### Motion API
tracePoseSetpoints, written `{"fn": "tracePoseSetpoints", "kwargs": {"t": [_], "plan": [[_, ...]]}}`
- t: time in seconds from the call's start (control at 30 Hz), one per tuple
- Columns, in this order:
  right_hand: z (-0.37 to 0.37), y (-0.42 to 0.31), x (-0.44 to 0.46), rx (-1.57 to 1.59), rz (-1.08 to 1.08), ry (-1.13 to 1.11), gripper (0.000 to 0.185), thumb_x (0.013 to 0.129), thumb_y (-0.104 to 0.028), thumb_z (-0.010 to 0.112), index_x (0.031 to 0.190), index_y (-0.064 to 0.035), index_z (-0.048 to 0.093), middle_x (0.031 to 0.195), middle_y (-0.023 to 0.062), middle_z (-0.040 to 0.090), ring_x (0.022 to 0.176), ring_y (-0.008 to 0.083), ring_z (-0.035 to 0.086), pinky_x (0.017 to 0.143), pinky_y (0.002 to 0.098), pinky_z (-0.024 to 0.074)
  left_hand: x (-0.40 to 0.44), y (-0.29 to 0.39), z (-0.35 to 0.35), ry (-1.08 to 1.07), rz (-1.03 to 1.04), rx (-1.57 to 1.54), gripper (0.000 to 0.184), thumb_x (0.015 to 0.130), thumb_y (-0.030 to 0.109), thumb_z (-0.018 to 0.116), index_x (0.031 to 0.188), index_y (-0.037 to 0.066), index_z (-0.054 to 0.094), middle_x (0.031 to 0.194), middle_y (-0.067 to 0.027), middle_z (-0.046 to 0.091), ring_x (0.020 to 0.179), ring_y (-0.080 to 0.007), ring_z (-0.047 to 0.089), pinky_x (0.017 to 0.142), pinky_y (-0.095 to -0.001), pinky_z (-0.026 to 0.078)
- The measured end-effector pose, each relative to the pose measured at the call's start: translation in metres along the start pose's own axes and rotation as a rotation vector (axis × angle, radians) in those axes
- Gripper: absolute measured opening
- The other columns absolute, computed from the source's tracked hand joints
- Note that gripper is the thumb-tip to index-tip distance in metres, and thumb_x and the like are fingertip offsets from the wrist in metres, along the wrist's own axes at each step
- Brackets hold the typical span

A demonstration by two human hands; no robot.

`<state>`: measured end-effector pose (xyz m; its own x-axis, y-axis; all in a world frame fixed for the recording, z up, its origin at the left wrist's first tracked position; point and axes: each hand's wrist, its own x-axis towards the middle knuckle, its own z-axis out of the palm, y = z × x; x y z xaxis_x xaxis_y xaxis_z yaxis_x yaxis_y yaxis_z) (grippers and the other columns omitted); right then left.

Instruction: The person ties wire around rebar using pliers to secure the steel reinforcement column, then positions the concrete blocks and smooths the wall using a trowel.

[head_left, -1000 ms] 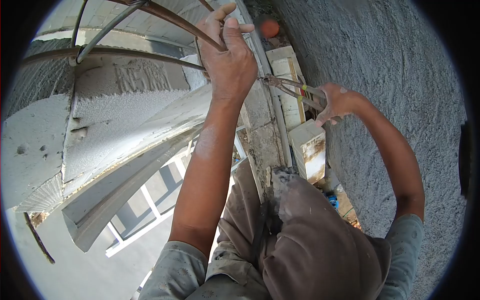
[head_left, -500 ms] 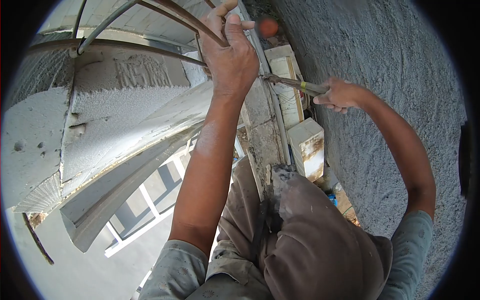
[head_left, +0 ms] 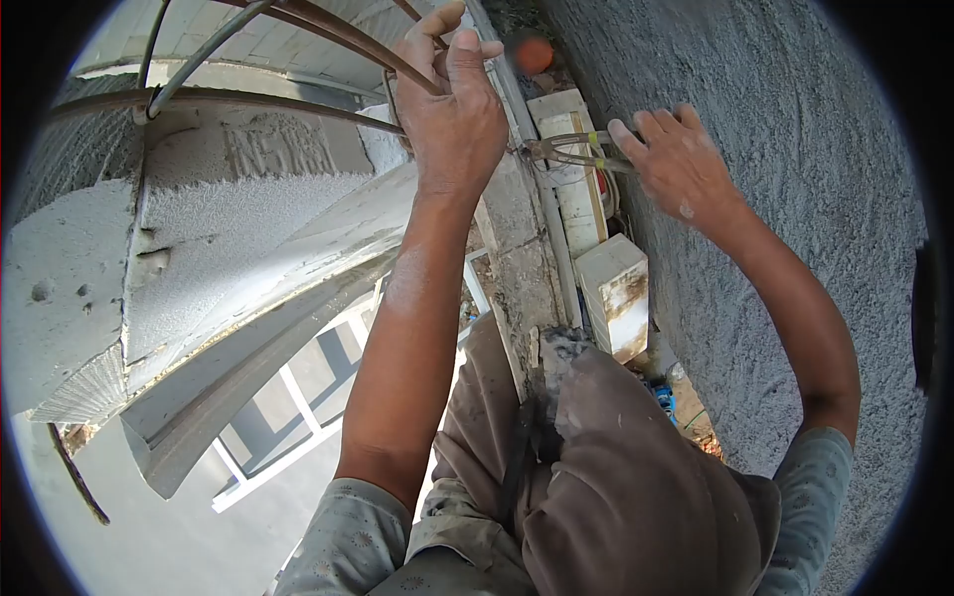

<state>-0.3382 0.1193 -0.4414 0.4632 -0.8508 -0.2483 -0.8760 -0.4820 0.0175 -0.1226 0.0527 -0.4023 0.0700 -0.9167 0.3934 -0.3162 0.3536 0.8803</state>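
Note:
At the top of the view, my left hand [head_left: 459, 124] is closed around a thin brown rebar rod [head_left: 343, 42]. Some of its fingers are hidden behind the rods. My right hand [head_left: 684, 169] grips a pair of pincers [head_left: 571, 151], whose handles with yellow-green bands stand spread apart. The pincers' jaws are low beside my left wrist, at the edge of the concrete ledge [head_left: 517, 268]. What the jaws touch is too small to make out.
I straddle the narrow ledge. A rough grey plastered wall [head_left: 795, 228] rises on the right. White boxes, one stained [head_left: 613, 298], lie below beside it. More rods [head_left: 199, 96] cross the upper left above a partly plastered concrete surface [head_left: 238, 219]. A white frame [head_left: 298, 397] lies far below.
The pincers' handles have spread from nearly together to apart. My right hand has turned and risen slightly, with its back now showing. My left hand has shifted slightly left with the rods.

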Motion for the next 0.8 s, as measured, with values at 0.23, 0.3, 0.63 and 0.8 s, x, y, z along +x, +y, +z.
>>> {"fn": "tracePoseSetpoints", "kwargs": {"t": [0.23, 0.3, 0.63, 0.8], "plan": [[0.021, 0.024, 0.015, 0.632, 0.189, -0.347, 0.039, 0.083, -0.022, 0.073, 0.11, 0.0028, 0.059, 0.068, 0.0061, 0.062, 0.066, 0.0251, 0.067, 0.06, 0.0416, 0.0531, -0.023, 0.015, -0.014, -0.069, -0.195, -0.166, 0.066, 0.096, 0.022, 0.061, 0.144, -0.009, 0.029, 0.13, -0.0284, 0.051, 0.124, -0.0328, 0.052, 0.104, -0.0378, 0.041], [0.033, 0.026, 0.009, 1.383, 0.475, -0.814, 0.041, 0.082, -0.026, 0.078, 0.104, 0.0035, 0.06, 0.068, 0.0069, 0.062, 0.062, 0.0213, 0.066, 0.054, 0.037, 0.0546, -0.044, 0.021, -0.015, -0.015, -0.091, -0.001, 0.063, 0.096, 0.02, 0.061, 0.144, -0.009, 0.031, 0.129, -0.0253, 0.052, 0.121, -0.0295, 0.054, 0.102, -0.0357, 0.043], [0.031, -0.025, -0.025, 1.301, 0.304, -0.436, 0.062, 0.071, -0.016, 0.082, 0.122, 0.0025, 0.052, 0.084, 0.0137, 0.064, 0.068, 0.024, 0.066, 0.06, 0.0359, 0.0561, -0.157, -0.029, -0.03, -0.138, -1.123, -0.369, 0.044, 0.101, 0.018, 0.051, 0.139, -0.004, 0.044, 0.133, -0.0166, 0.055, 0.115, -0.0219, 0.058, 0.094, -0.0311, 0.05], [-0.006, -0.001, -0.007, 0.524, 0.035, -0.199, 0.064, 0.063, -0.008, 0.079, 0.121, 0.0014, 0.053, 0.096, 0.0178, 0.066, 0.088, 0.0318, 0.067, 0.079, 0.0421, 0.0528, -0.152, -0.049, 0.012, -0.197, -1.252, -0.549, 0.059, 0.103, 0.033, 0.042, 0.15, 0.001, 0.025, 0.151, -0.0209, 0.034, 0.141, -0.028, 0.034, 0.114, -0.0399, 0.032]]}}
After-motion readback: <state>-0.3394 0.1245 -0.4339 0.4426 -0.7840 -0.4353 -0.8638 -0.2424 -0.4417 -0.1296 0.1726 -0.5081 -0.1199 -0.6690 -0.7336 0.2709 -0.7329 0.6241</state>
